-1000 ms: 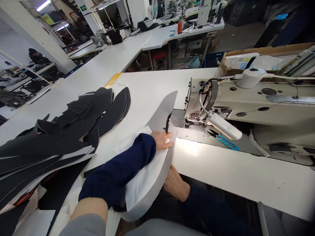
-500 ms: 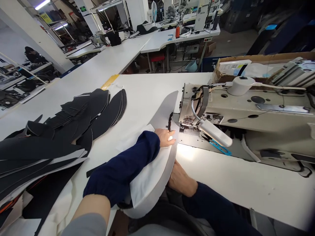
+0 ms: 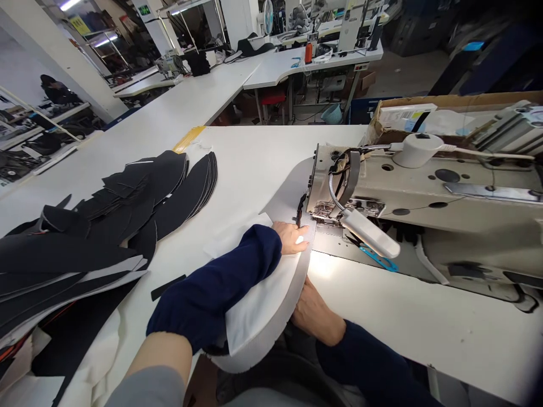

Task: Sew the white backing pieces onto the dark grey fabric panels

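Observation:
A curved grey fabric piece (image 3: 271,333) with white material (image 3: 250,314) on it lies along the table's front edge, its right edge at the needle area of the sewing machine (image 3: 419,181). My left hand (image 3: 291,237) lies on top of the fabric just left of the machine, fingers spread toward the edge. A black strip (image 3: 301,209) stands on the fabric beyond those fingers. Nearer the table's front edge, my right hand (image 3: 316,314) grips the fabric's edge, its fingertips hidden underneath.
Stacks of dark cut pieces (image 3: 169,209) cover the left of the table (image 3: 250,152). Blue thread snips (image 3: 377,259) lie below the machine's lamp (image 3: 371,232). A cardboard box (image 3: 475,102) stands behind the machine. A person (image 3: 59,90) sits far left.
The fabric and both my hands have moved slightly right, bringing the fabric's edge and the black strip up to the machine's needle area.

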{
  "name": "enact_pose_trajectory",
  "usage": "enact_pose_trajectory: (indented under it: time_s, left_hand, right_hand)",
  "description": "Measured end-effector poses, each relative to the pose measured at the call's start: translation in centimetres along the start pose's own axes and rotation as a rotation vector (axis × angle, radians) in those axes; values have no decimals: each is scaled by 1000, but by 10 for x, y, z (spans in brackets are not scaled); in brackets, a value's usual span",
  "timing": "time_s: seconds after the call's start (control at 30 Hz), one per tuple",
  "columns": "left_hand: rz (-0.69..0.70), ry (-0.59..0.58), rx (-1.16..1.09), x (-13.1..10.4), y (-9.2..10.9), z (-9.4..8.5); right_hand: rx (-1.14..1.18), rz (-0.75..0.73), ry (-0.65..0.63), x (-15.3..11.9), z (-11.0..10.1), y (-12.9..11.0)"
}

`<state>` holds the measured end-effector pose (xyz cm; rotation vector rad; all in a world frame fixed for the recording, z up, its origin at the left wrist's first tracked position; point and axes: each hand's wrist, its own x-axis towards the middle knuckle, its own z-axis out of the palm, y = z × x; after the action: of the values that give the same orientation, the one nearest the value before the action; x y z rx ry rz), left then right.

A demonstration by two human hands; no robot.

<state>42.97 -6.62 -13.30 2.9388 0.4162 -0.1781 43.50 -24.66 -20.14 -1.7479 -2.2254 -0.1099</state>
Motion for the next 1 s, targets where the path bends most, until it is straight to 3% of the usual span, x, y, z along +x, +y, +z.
enact_pose_trajectory:
  time_s: [0.23, 0.4, 0.77, 1.0]
  left_hand:
    - [5, -10, 10, 0, 0, -2]
    - [-14, -29, 19, 6, -1, 3]
    - [-45, 17, 17, -9, 4, -4]
    - [-67, 20, 0, 2, 3, 1]
  right_hand:
    - [-16, -8, 26, 0, 0, 0]
    - [-8, 16, 124, 2, 4, -2]
    - [3, 141, 129, -3, -13, -52]
    - [-44, 138, 113, -4, -11, -52]
